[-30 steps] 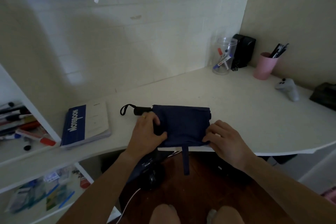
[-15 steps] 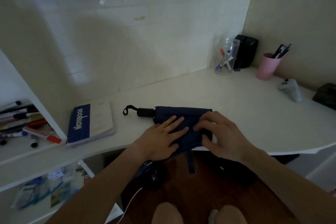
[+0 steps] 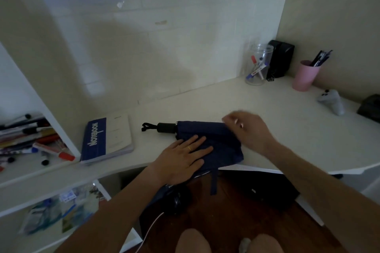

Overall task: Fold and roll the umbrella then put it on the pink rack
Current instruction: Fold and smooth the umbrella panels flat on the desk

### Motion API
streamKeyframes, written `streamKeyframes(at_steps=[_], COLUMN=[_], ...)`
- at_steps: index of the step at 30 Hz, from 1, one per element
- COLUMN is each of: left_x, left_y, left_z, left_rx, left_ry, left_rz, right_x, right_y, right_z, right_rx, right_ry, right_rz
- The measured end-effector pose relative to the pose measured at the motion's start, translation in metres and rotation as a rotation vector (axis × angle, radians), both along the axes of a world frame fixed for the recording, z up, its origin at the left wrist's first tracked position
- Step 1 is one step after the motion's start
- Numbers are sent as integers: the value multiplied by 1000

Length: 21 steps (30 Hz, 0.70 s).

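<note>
A dark blue folding umbrella (image 3: 219, 136) lies flattened near the front edge of the white desk (image 3: 273, 113). Its black handle (image 3: 166, 128) and wrist loop point left, and its closing strap (image 3: 213, 183) hangs over the desk edge. My left hand (image 3: 183, 160) rests flat on the near left part of the fabric, fingers spread. My right hand (image 3: 249, 131) hovers over the umbrella's far right corner with bent fingers. It is blurred, so any grip on the cloth is unclear. No pink rack shows in this view.
A blue notebook (image 3: 107, 139) lies left of the umbrella. A shelf with markers (image 3: 30, 141) is further left. At the back right stand a clear jar (image 3: 258, 65), a black box (image 3: 280, 60) and a pink pen cup (image 3: 305, 76). A grey controller (image 3: 331, 101) lies nearby.
My right hand has moved from the middle of the fabric up to the far right corner. My left hand stays flat on the cloth, and the umbrella looks narrower than a second ago.
</note>
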<state>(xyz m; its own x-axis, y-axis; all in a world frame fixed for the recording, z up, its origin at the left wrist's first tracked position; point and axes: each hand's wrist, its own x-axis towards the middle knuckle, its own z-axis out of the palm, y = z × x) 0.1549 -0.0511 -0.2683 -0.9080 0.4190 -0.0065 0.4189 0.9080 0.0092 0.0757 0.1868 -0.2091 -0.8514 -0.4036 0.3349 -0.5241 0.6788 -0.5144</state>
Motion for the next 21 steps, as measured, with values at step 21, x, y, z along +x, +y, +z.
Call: streamKeyframes(at_steps=[21], left_x=[-8], left_y=[10], left_z=[-8], left_rx=[106], left_ry=[22], left_rz=[28], right_x=[-44], right_y=[11], right_z=[3], right_rx=[113], right_ry=[40], right_rz=[76])
